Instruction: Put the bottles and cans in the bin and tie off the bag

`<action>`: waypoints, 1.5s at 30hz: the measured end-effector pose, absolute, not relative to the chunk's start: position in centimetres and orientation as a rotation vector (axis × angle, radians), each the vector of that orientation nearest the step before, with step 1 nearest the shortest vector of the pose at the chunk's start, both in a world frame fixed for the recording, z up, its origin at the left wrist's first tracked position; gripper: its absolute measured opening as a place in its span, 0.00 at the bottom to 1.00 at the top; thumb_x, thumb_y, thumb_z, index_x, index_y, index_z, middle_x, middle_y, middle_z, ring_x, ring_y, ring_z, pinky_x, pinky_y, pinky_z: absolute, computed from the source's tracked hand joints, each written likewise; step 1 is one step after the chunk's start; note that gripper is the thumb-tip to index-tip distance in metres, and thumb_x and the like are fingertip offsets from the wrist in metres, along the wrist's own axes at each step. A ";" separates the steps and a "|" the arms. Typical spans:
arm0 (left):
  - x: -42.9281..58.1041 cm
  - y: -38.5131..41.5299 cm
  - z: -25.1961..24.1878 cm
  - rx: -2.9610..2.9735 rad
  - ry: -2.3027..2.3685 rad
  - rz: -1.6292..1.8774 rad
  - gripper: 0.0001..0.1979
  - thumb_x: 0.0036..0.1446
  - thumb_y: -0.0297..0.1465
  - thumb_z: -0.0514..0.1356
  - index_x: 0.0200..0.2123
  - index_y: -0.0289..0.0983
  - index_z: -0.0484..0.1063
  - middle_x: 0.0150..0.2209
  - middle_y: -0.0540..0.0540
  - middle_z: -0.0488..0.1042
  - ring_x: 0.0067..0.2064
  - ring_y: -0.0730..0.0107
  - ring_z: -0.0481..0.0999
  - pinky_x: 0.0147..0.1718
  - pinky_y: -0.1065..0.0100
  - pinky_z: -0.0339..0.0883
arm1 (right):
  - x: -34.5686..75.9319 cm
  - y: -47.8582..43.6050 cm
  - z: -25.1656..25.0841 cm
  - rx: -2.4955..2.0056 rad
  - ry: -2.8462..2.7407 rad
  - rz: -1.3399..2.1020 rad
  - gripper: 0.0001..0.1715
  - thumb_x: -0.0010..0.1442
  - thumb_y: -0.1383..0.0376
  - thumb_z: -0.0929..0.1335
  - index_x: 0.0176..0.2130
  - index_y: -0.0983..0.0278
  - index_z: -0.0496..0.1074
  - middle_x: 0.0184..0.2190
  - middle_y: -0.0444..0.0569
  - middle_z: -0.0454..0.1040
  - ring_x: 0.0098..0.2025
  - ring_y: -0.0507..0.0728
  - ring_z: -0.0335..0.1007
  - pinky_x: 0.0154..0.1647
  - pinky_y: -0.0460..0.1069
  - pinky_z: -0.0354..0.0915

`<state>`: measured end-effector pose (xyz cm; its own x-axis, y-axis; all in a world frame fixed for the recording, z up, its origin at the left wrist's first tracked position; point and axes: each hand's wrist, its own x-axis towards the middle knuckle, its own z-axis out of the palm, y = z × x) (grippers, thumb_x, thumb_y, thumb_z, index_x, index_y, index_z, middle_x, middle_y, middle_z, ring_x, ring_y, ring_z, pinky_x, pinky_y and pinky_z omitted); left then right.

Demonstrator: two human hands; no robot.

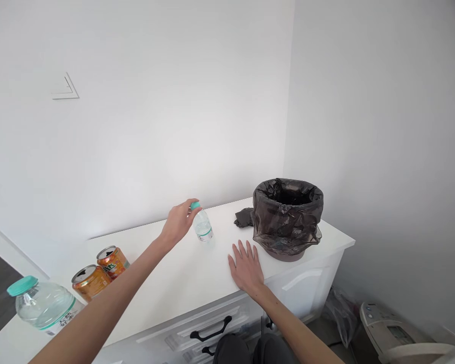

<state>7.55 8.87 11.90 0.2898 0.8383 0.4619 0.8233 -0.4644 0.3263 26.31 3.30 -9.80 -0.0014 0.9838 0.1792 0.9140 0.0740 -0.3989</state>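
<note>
My left hand (180, 220) is closed on the turquoise cap of a small clear plastic bottle (203, 226), gripping it from above. The bottle is near the middle of the white cabinet top, slightly tilted; whether its base touches the surface I cannot tell. My right hand (247, 265) lies flat on the cabinet top with fingers spread, holding nothing. Just beyond its fingertips stands a trash bin (288, 220) lined with a black plastic bag. A crumpled black plastic bag (244, 217) lies against the bin's left side.
Two opened orange drink cans (112, 260) and a large clear bottle (47, 306) with a turquoise cap stand on the left, partly behind my left forearm. The white cabinet (167, 283) has dark drawer handles (211, 329). A pale appliance (389, 328) and a clear plastic bag (341, 313) are at lower right.
</note>
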 end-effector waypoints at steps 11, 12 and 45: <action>9.6 9.5 9.8 2.433 1.599 0.862 0.22 0.68 0.43 0.53 0.60 0.42 0.68 0.49 0.43 0.82 0.48 0.55 0.83 0.46 0.58 0.75 | 26.1 3.3 -10.0 -1.895 -1.948 0.228 0.38 0.74 0.50 0.49 0.74 0.62 0.55 0.76 0.48 0.45 0.78 0.65 0.32 0.76 0.63 0.27; 9.5 9.4 9.8 2.429 1.599 0.868 0.22 0.68 0.43 0.52 0.60 0.42 0.68 0.48 0.43 0.82 0.47 0.55 0.83 0.46 0.58 0.75 | 26.1 3.3 -10.0 -1.895 -1.950 0.225 0.38 0.74 0.50 0.49 0.74 0.63 0.55 0.76 0.48 0.45 0.78 0.65 0.32 0.76 0.63 0.27; -11.1 -0.6 12.4 2.295 2.130 0.726 0.26 0.66 0.50 0.49 0.58 0.43 0.69 0.38 0.45 0.84 0.47 0.53 0.83 0.42 0.60 0.73 | 40.6 -8.8 8.3 -1.114 -1.977 -0.097 0.19 0.73 0.56 0.60 0.56 0.56 0.71 0.55 0.54 0.76 0.56 0.63 0.73 0.50 0.55 0.73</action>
<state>-11.10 -0.60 12.41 0.0207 0.9288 0.3700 0.9615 -0.1200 0.2473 40.55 -8.80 8.28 -0.2487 0.6694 0.7000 0.7346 0.6014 -0.3141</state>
